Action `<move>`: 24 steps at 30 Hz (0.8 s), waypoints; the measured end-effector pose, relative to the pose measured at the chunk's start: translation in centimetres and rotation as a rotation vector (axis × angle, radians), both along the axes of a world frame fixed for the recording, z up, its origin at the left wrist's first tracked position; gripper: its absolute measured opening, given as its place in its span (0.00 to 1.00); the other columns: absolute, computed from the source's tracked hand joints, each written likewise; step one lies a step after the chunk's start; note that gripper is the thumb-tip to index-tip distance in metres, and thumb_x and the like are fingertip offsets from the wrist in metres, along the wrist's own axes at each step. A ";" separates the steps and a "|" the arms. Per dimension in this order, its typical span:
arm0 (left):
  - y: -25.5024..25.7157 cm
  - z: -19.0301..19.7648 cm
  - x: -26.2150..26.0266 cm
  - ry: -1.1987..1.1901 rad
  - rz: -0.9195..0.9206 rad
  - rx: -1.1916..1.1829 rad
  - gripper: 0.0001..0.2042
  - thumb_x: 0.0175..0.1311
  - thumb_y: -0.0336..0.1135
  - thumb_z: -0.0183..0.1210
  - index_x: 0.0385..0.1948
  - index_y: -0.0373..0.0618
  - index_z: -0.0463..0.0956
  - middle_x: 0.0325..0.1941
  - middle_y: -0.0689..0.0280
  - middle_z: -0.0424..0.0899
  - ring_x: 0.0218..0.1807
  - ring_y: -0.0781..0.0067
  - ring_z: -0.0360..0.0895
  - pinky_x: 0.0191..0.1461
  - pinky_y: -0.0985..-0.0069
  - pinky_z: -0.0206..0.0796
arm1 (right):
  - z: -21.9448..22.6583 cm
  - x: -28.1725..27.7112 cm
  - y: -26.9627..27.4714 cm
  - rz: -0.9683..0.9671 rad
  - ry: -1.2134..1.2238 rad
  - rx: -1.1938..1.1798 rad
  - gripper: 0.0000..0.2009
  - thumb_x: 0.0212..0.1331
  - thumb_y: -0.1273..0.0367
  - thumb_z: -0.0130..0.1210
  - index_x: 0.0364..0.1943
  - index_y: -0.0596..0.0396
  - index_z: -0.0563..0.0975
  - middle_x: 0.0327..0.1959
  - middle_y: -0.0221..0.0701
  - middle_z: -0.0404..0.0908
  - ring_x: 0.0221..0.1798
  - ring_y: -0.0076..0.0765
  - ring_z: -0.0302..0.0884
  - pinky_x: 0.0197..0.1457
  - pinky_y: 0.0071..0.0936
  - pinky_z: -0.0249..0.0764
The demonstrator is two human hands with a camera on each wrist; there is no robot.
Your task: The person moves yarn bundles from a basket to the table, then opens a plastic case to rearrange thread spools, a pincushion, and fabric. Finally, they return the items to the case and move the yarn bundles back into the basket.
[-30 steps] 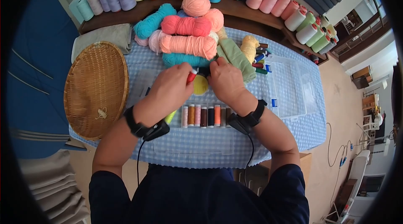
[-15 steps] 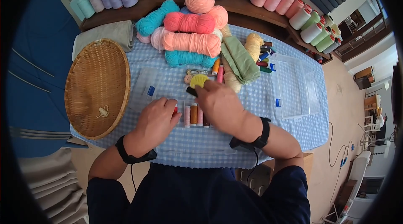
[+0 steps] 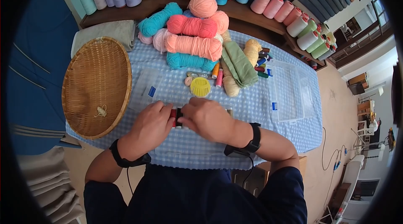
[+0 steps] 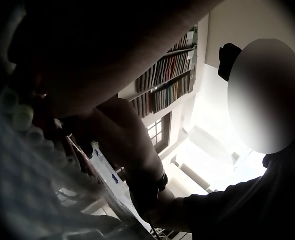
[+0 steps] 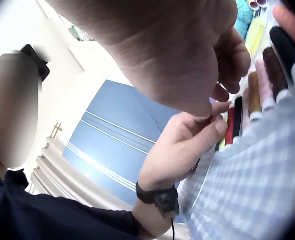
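Observation:
In the head view, my left hand (image 3: 149,125) has its thumb and fingers at a red thread spool (image 3: 173,118), which it pinches at the left of a row in a clear case. My right hand (image 3: 210,119) reaches over that row, its thumb and fingers at a black thread spool (image 3: 179,118) right beside the red one. The right wrist view shows the red and black spools side by side, then brown (image 5: 255,95), pink and dark ones. From above, my right hand hides most of this row. A yellow round pin case (image 3: 200,87) lies just beyond the hands.
Yarn skeins (image 3: 193,46) are piled behind the hands, beside folded green cloth (image 3: 240,63). A wicker basket (image 3: 94,91) stands on the left and a clear plastic box (image 3: 291,93) on the right. Orange (image 3: 215,71) and pink (image 3: 219,78) spools lie near the pin case.
Both hands have come back from beyond the pin case to the row. The black spool in my right hand has moved down beside the red spool at my left hand.

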State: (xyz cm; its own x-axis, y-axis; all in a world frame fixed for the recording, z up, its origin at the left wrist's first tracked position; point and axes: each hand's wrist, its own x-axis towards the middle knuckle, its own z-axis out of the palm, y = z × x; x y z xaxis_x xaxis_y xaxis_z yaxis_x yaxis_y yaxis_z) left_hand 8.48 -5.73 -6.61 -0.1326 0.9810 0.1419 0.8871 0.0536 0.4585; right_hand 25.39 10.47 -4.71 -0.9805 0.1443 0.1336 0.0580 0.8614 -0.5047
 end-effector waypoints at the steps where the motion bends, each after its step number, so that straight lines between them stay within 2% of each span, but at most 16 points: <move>1: 0.0 0.2 0.0 0.011 -0.004 -0.006 0.12 0.67 0.30 0.68 0.48 0.35 0.81 0.41 0.53 0.80 0.47 0.50 0.83 0.52 0.58 0.77 | 0.2 0.3 1.0 -0.059 0.040 0.139 0.11 0.62 0.66 0.69 0.38 0.60 0.82 0.36 0.41 0.82 0.43 0.53 0.85 0.47 0.46 0.83; 2: 0.1 0.4 0.0 0.006 0.001 0.002 0.12 0.67 0.30 0.68 0.48 0.35 0.81 0.41 0.53 0.80 0.47 0.50 0.83 0.52 0.58 0.77 | 0.3 0.6 2.1 -0.114 0.081 0.278 0.10 0.61 0.66 0.68 0.36 0.59 0.82 0.38 0.40 0.83 0.47 0.52 0.85 0.49 0.45 0.83; 4: 0.2 0.6 0.0 -0.009 -0.003 -0.036 0.13 0.68 0.29 0.66 0.51 0.36 0.82 0.44 0.53 0.81 0.47 0.47 0.82 0.53 0.56 0.77 | 0.2 1.0 5.0 -0.276 0.055 0.319 0.11 0.59 0.67 0.69 0.38 0.60 0.81 0.43 0.42 0.83 0.52 0.54 0.84 0.52 0.46 0.83; 7: 0.5 0.6 -0.1 -0.006 -0.005 -0.044 0.10 0.69 0.29 0.66 0.47 0.37 0.83 0.44 0.54 0.81 0.49 0.49 0.82 0.53 0.57 0.77 | -0.4 1.0 8.5 -0.300 0.038 0.332 0.13 0.58 0.67 0.70 0.41 0.61 0.81 0.48 0.44 0.83 0.53 0.55 0.86 0.53 0.47 0.84; 8: 0.5 0.5 -0.1 -0.004 -0.005 -0.044 0.10 0.69 0.29 0.66 0.47 0.37 0.83 0.44 0.54 0.81 0.49 0.49 0.82 0.53 0.57 0.77 | -0.5 0.6 9.0 -0.300 0.039 0.332 0.13 0.58 0.67 0.70 0.41 0.61 0.81 0.48 0.44 0.83 0.53 0.55 0.86 0.53 0.47 0.84; 10: 0.4 0.2 0.1 0.005 -0.020 0.017 0.08 0.68 0.29 0.66 0.45 0.37 0.82 0.45 0.56 0.80 0.50 0.50 0.81 0.54 0.58 0.76 | -0.6 0.0 9.6 -0.352 -0.123 0.269 0.15 0.58 0.68 0.70 0.44 0.61 0.80 0.52 0.45 0.83 0.53 0.56 0.87 0.54 0.48 0.84; 13: 0.1 0.1 0.2 -0.006 -0.021 0.025 0.09 0.67 0.28 0.66 0.46 0.38 0.83 0.47 0.56 0.80 0.51 0.50 0.80 0.56 0.57 0.77 | -1.1 -0.9 10.4 -0.369 -0.147 0.261 0.16 0.57 0.67 0.71 0.45 0.60 0.80 0.53 0.45 0.83 0.52 0.56 0.88 0.54 0.49 0.84; 14: -0.1 0.1 0.2 -0.006 -0.021 0.021 0.09 0.67 0.28 0.66 0.46 0.38 0.83 0.47 0.56 0.80 0.51 0.50 0.80 0.56 0.57 0.77 | -1.4 -1.1 10.5 -0.369 -0.147 0.256 0.16 0.57 0.67 0.71 0.45 0.60 0.80 0.53 0.45 0.83 0.52 0.56 0.88 0.54 0.49 0.84; 16: -0.5 0.2 0.1 -0.046 -0.034 0.027 0.12 0.66 0.29 0.69 0.49 0.37 0.83 0.53 0.53 0.80 0.56 0.47 0.79 0.62 0.56 0.75 | -2.0 -1.2 10.9 -0.398 -0.036 0.240 0.10 0.57 0.69 0.69 0.38 0.57 0.80 0.47 0.42 0.82 0.48 0.57 0.86 0.52 0.49 0.83; 17: -0.6 0.3 0.0 -0.046 -0.037 0.029 0.12 0.66 0.29 0.69 0.49 0.37 0.83 0.53 0.53 0.80 0.56 0.47 0.79 0.62 0.56 0.75 | -2.3 -1.2 11.2 -0.400 -0.036 0.242 0.10 0.57 0.69 0.69 0.38 0.57 0.80 0.47 0.42 0.82 0.48 0.57 0.86 0.52 0.49 0.83; 19: -1.0 0.8 0.0 0.018 -0.084 0.038 0.20 0.63 0.31 0.72 0.55 0.35 0.81 0.63 0.50 0.78 0.66 0.44 0.75 0.70 0.54 0.71 | -2.7 -1.2 11.7 -0.390 -0.039 0.223 0.09 0.57 0.70 0.68 0.37 0.57 0.81 0.46 0.42 0.82 0.47 0.56 0.87 0.52 0.49 0.83; 20: -1.1 0.9 0.1 0.019 -0.092 0.042 0.20 0.63 0.31 0.72 0.55 0.35 0.81 0.63 0.50 0.78 0.66 0.44 0.75 0.70 0.54 0.71 | -2.7 -1.3 11.8 -0.398 -0.039 0.226 0.09 0.57 0.70 0.68 0.37 0.57 0.81 0.46 0.42 0.82 0.47 0.56 0.87 0.52 0.49 0.83; 22: -1.1 1.1 0.4 0.027 -0.092 -0.033 0.27 0.61 0.32 0.74 0.61 0.34 0.78 0.70 0.47 0.73 0.73 0.42 0.71 0.75 0.53 0.67 | -2.5 -1.4 11.9 -0.413 -0.021 0.211 0.08 0.55 0.72 0.68 0.36 0.57 0.81 0.44 0.41 0.82 0.47 0.55 0.86 0.51 0.48 0.82; 24: -1.0 0.9 0.3 0.031 -0.105 -0.043 0.28 0.61 0.32 0.74 0.63 0.34 0.77 0.71 0.47 0.72 0.74 0.42 0.70 0.76 0.52 0.66 | -2.5 -1.1 12.1 -0.380 -0.014 0.200 0.07 0.56 0.72 0.67 0.36 0.57 0.81 0.44 0.42 0.83 0.46 0.56 0.87 0.50 0.49 0.83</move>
State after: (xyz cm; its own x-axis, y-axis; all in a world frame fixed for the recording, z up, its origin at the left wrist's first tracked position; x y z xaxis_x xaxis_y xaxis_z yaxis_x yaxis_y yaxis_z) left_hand 8.78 -6.74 -5.72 -0.0249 0.9945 0.1019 0.9026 -0.0215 0.4300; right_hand 24.29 22.54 -7.21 -0.8646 0.4681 0.1825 0.3957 0.8583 -0.3266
